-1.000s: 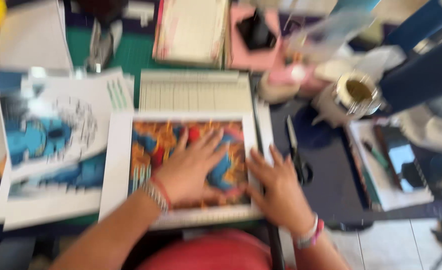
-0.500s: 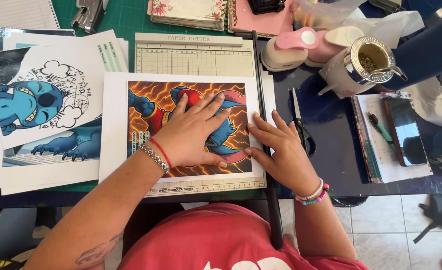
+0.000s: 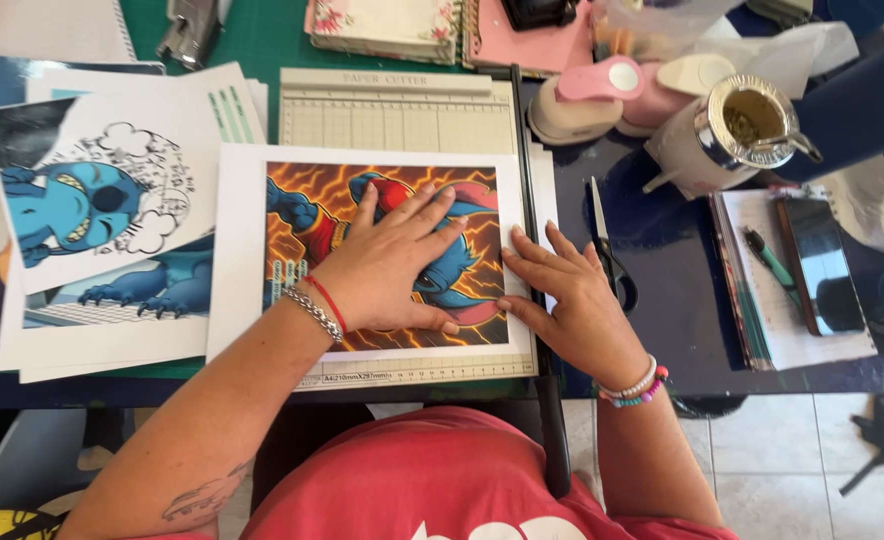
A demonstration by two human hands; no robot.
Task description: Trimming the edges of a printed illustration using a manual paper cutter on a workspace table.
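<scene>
The step in hand looks like lining up a sheet for a trim. A white-bordered colour print of a blue cartoon creature against orange lightning (image 3: 312,210) lies flat on the beige gridded bed of a paper trimmer (image 3: 402,115), with its right border close to the black cutting rail (image 3: 525,180) that runs along the bed's right side. The left hand (image 3: 387,265) lies open and flat on the middle of the picture, fingers spread and palm down, pinning the sheet rather than gripping it. The right hand (image 3: 567,295) is also open, its fingertips (image 3: 507,255) pressed on the right margin of the print just beside the rail, holding nothing. To the right of the trimmer, on the dark blue tabletop (image 3: 662,260), a pair of black-handled scissors (image 3: 607,255) lies apart from the hand, untouched. More prints of a blue creature on white paper (image 3: 92,210) lie stacked to the left on the green cutting mat (image 3: 252,40). By my judgement the sheet is nearly squared, and the next move calls for keeping the left palm firm so the paper cannot creep, checking the border against the grid lines, and getting the right fingertips clear of the rail before any blade comes along it.
</scene>
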